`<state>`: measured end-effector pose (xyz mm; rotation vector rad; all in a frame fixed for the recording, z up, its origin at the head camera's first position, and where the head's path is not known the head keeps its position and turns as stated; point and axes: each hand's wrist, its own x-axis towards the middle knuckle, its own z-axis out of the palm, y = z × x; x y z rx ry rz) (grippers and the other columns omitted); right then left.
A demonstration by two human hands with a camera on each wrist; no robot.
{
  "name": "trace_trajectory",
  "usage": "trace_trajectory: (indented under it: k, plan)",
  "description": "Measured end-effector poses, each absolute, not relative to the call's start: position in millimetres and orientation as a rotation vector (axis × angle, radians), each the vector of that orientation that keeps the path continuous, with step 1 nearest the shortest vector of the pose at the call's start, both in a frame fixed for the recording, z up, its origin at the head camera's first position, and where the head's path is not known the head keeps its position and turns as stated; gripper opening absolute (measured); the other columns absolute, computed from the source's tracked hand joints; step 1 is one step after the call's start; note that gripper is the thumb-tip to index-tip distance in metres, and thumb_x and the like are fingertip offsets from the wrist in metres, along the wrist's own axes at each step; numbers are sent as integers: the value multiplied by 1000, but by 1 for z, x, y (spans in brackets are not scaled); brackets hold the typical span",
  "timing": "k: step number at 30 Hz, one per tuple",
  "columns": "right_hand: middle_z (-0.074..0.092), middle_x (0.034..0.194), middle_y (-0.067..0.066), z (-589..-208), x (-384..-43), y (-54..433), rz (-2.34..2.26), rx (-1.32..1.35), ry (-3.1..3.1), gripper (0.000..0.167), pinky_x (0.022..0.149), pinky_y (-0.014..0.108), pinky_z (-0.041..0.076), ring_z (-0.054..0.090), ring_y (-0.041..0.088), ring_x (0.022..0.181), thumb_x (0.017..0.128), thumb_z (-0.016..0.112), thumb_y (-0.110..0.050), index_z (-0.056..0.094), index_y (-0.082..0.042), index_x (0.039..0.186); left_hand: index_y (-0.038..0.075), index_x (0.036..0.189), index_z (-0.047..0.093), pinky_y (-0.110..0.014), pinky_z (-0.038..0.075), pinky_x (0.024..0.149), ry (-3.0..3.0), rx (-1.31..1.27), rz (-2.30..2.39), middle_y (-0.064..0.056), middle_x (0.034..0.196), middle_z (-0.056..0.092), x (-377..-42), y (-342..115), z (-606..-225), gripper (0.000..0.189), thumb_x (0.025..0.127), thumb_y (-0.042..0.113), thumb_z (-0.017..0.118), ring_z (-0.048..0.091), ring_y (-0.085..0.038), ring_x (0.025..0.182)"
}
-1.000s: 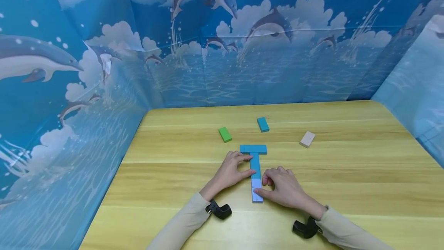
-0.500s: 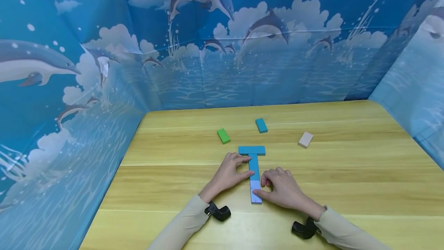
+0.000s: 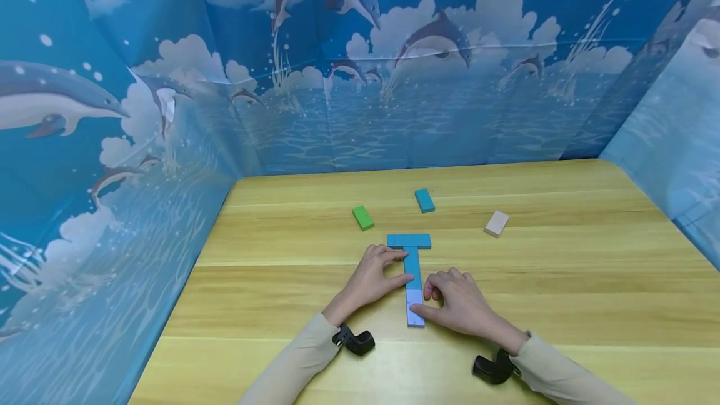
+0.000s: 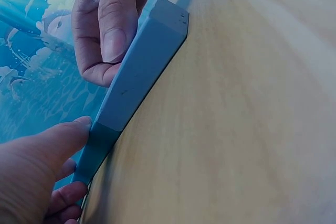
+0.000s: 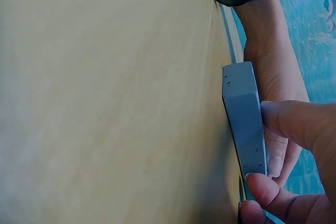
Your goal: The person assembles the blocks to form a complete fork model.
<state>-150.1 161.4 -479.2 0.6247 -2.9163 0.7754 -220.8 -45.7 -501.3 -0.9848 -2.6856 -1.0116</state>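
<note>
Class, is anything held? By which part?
Left hand touches the left edge of the T's blue stem; right hand, the top of the lavender block. Whether either grips is unclear.

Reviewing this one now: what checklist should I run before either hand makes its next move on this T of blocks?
1. Lavender block in line with the blue stem block: ok, end to end.
2. Blue crossbar centred over the stem: ok, roughly.
3. Stem tight against the crossbar: cannot tell; a fine gap would not show.
4. Left hand clear of the blocks: not ok, it touches the blue stem block.
5. Right hand clear of the blocks: not ok, its thumb touches the lavender block.
6. Green block, loose blue block and pale block apart from the assembled ones: ok.
</note>
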Motion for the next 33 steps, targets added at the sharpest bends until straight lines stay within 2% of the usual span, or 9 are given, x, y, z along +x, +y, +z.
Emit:
trace_trajectory:
  k: [25, 33]
  plan:
    - [41, 66, -11, -479, -152, 161, 765, 607, -2916, 39, 63, 32, 26, 36, 10, 67, 78, 68, -59, 53, -23, 75, 17, 126, 63, -26, 39, 89, -2708, -978, -1008, 3, 115, 58, -223, -46, -502, 50, 85, 45, 69, 46, -13, 108]
    - [42, 66, -11, -479, -152, 161, 764, 604, -2915, 38, 63, 33, 26, 36, 11, 68, 78, 69, -58, 53, -23, 75, 16, 126, 64, -25, 39, 88, -2706, -975, -1009, 3, 112, 58, -223, -46, -502, 50, 85, 44, 69, 46, -12, 105]
